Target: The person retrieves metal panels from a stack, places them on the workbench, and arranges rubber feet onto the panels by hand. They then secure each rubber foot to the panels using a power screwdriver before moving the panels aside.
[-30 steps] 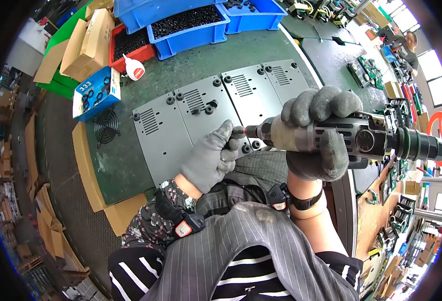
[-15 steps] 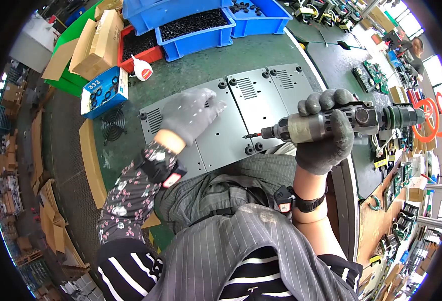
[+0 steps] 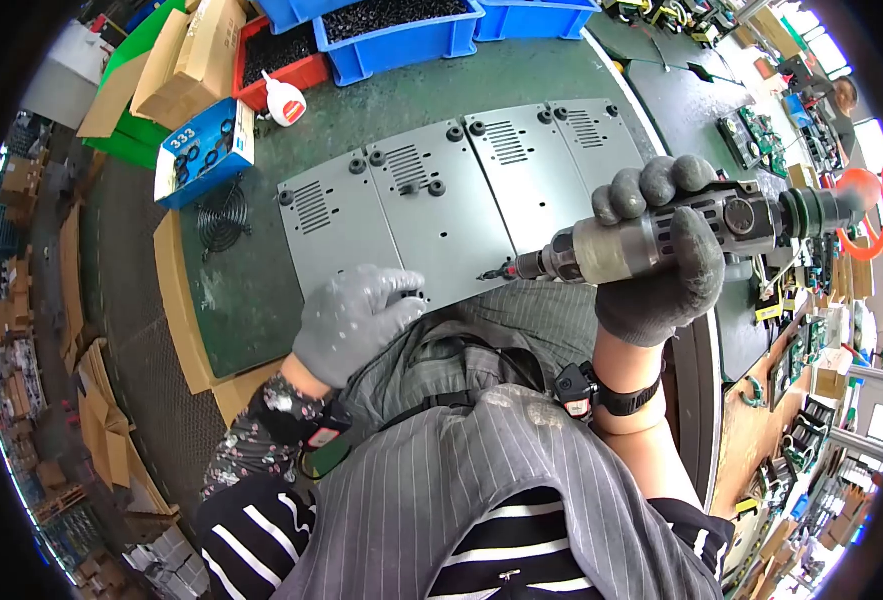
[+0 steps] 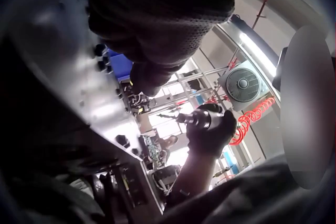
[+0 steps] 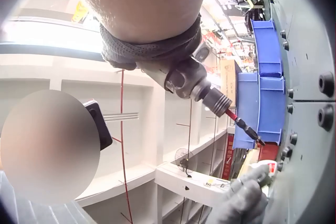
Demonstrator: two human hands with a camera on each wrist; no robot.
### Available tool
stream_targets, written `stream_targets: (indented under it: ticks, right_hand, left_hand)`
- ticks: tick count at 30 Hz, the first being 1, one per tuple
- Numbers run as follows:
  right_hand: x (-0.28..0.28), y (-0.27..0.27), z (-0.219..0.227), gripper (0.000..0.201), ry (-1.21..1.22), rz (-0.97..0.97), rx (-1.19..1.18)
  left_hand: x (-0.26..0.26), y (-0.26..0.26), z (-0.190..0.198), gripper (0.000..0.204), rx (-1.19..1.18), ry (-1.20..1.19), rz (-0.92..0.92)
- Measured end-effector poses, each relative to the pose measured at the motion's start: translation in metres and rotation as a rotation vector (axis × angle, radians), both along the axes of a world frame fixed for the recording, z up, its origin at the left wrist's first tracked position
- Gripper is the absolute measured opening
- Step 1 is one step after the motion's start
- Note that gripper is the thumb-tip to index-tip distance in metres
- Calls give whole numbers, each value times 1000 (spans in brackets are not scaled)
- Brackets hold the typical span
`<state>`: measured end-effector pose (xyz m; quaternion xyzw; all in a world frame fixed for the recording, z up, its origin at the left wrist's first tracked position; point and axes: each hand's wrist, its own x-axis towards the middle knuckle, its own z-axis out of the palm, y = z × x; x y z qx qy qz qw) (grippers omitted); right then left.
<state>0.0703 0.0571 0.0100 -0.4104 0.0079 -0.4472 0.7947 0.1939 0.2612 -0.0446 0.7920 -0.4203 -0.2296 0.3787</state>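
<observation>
Grey metal panels (image 3: pixel 441 260) with slots and black round feet (image 3: pixel 436 188) lie side by side on the green table. At the panels' near edge my gloved left hand (image 3: pixel 351 320) pinches a small black foot (image 3: pixel 413 295) between thumb and forefinger. The right hand (image 3: pixel 696 255) grips a power screwdriver (image 3: pixel 611 250), its bit pointing left above the panels. In the right wrist view the red and black bit (image 5: pixel 244 124) stands clear of the left hand (image 5: pixel 241 203). The left wrist view shows the left glove (image 4: pixel 152 29) close up, the pinched foot hidden.
Blue bins (image 3: pixel 401 45) of black parts, a red bin (image 3: pixel 306 72), a white bottle (image 3: pixel 284 102) and a blue box (image 3: pixel 206 150) of rings stand at the back. A black fan grille (image 3: pixel 223 220) lies left of the panels. Another person is at the far right.
The left hand left the bit, reached over the loose feet at the panels' upper part, then came back to the near edge with one foot. The right hand moved slightly right with the screwdriver.
</observation>
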Motion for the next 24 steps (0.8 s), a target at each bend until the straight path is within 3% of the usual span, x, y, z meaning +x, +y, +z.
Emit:
stream_targets:
  ticks: [1,4,9,14,16,20,21,24]
  right_hand:
    - [2,3,0,37,13,11,-16]
    - [10,13,-1,37,26,93,-6]
    - [16,27,-2,34,113,212,-114]
    - [26,49,-2,36,225,185,-188]
    - [31,53,-5,37,219,291,-191]
    - [42,53,-12,34,374,256,-593]
    - [49,53,-7,14,357,246,-649]
    - [49,54,-7,8,493,345,-643]
  left_hand:
    - [-3,4,3,23,115,-264,0]
    - [-8,12,-7,24,32,-405,48]
    - [-13,9,-12,21,-20,-349,13]
    - [-16,5,-16,20,-51,-330,20]
    - [-16,4,-19,20,-56,-333,37]
    - [-16,1,-18,15,-38,-387,71]
    - [-16,1,-19,15,-33,-381,81]
    - [-16,0,-26,15,-60,-374,70]
